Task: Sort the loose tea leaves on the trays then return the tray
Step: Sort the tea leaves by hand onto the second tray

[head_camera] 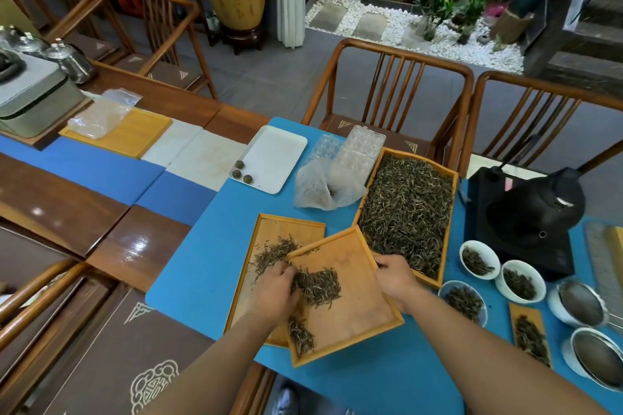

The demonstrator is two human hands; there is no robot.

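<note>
On the blue mat (pixel 215 266), listed by size. 1 large wooden tray (pixel 448 226), at 2 o'clock from the hands, filled edge to edge with loose tea leaves (pixel 406 209). 1 tilted wooden tray (pixel 357 296), centre, overlapping the right edge of 1 flat wooden tray (pixel 269 236) at its 9 o'clock; both carry scattered leaves. 1 white tray (pixel 273 158), at 11 o'clock, with 3 tea balls (pixel 241 173). 1 black kettle (pixel 536 209), at 3 o'clock. 3 white bowls (pixel 479 259) of leaves, at 4 o'clock. Right hand (pixel 397 278): fingers closed over the tilted tray's right rim, gripping it. Left hand (pixel 278 290): fingers curled down into the leaf pile (pixel 318 286) at the tilted tray's left edge; whether they pinch leaves cannot be told.
</note>
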